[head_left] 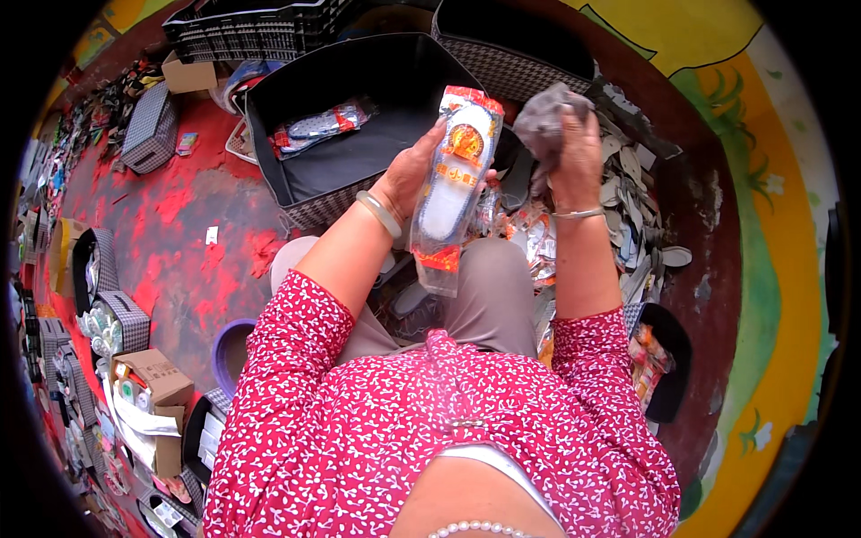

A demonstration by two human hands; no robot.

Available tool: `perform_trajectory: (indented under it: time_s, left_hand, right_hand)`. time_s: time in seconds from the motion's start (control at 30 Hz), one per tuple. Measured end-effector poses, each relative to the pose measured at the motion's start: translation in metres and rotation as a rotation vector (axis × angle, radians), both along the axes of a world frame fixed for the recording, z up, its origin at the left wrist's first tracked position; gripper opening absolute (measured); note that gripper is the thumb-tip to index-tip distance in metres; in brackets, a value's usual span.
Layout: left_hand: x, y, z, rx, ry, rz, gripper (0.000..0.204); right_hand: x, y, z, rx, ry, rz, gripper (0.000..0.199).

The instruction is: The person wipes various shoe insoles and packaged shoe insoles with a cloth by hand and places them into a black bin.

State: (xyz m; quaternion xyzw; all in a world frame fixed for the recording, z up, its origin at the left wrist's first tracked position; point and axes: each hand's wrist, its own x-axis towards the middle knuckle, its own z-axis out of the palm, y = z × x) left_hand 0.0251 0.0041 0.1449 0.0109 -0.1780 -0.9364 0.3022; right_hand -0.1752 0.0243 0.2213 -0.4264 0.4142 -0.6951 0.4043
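Red-patched floor (170,260) is shown in the head view. Both forearms (327,260) are extended forward. An insole pack (455,179) is gripped by the left hand (414,172) above the lap (491,287), its long axis running away from the body, far end leaning slightly right. Grey cloth (541,130) is clutched by the right hand (578,160), just beside it.

Narrow gap between packaged insole (453,175) and grey cloth (541,125); black bin (332,175) open above, walls (325,207) blocking sides
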Motion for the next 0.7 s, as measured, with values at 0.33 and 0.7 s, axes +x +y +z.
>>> perform_trajectory:
  time_s: [0.33, 0.7]
  left_hand:
    - [-0.011, -0.015, -0.029, 0.185, -0.036, 0.351, 0.037]
    - [0.001, -0.023, -0.015, 0.197, -0.16, 0.547, 0.046]
  right_hand:
    - [0.074, 0.001, -0.068, -0.13, 1.059, 0.23, 0.041]
    - [0.096, 0.058, -0.044, -0.152, 1.205, 0.365, 0.039]
